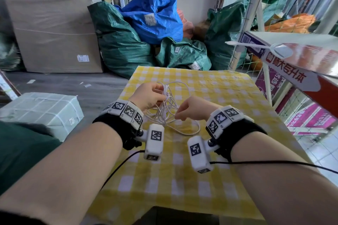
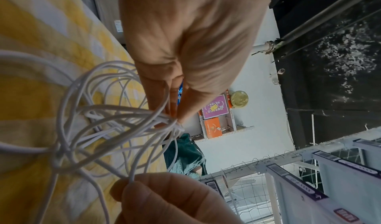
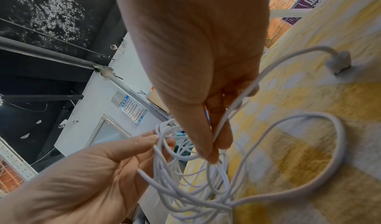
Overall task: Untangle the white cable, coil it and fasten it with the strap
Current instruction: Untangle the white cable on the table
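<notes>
White cable point(image 1: 171, 107): thin, round and smooth, a loose tangle of loops on the cloth point(image 1: 210, 86) between both hands, partly lifted.
Left hand point(image 1: 149, 95): fingers curled, fingertips point(image 2: 181, 113) pinching a bunch of loops together.
Right hand point(image 1: 192, 108): fingers curled, thumb and forefinger pinching one strand that runs up from the tangle.
Plug point(image 3: 339, 62): blocky cable end, lying on the cloth beside the right hand.
Cloth: yellow-and-white check, soft, slightly wrinkled.
Strap: cannot tell where.
</notes>
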Action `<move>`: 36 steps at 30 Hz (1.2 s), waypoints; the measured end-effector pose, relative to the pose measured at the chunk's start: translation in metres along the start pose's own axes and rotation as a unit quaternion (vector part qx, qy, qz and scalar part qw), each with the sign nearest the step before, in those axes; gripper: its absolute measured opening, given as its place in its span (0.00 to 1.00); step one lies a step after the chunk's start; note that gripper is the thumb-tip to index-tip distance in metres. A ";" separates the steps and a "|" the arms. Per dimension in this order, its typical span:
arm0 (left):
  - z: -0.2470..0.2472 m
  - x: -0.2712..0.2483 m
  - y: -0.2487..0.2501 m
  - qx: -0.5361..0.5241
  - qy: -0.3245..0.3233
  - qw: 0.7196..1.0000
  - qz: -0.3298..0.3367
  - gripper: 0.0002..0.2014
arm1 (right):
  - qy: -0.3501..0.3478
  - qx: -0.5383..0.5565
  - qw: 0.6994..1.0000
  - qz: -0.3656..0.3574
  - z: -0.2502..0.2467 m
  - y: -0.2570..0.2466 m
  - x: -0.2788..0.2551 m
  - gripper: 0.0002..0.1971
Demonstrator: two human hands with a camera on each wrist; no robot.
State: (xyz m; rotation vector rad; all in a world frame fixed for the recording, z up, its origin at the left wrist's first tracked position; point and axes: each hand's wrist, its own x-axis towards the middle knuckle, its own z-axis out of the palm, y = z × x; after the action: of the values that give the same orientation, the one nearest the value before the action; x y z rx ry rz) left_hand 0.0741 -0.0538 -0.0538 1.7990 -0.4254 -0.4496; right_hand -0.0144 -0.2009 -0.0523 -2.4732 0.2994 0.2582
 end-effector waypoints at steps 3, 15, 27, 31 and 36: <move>0.001 -0.003 0.000 -0.071 -0.016 0.997 -0.011 0.16 | 0.010 -0.009 1.000 -0.012 0.003 -0.003 0.001 0.04; -0.001 -0.005 0.000 -0.122 -0.044 0.991 -0.015 0.17 | 0.044 0.176 0.983 -0.007 0.002 -0.008 -0.001 0.05; 0.004 -0.014 0.011 -0.034 -0.084 0.996 0.023 0.15 | 0.120 0.253 0.960 -0.006 -0.019 -0.020 -0.008 0.07; 0.005 -0.017 0.018 0.010 -0.131 0.991 0.023 0.15 | 0.167 0.215 0.962 0.004 -0.027 -0.022 -0.007 0.17; 0.009 -0.019 0.025 0.091 -0.147 0.984 0.043 0.16 | 0.214 0.218 0.951 0.043 -0.032 -0.020 -0.006 0.09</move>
State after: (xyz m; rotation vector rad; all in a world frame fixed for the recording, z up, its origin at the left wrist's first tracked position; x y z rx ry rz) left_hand 0.0517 -0.0583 -0.0304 1.8866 -0.7675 -0.6369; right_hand -0.0111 -0.2039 -0.0142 -2.0549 0.5800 -0.2900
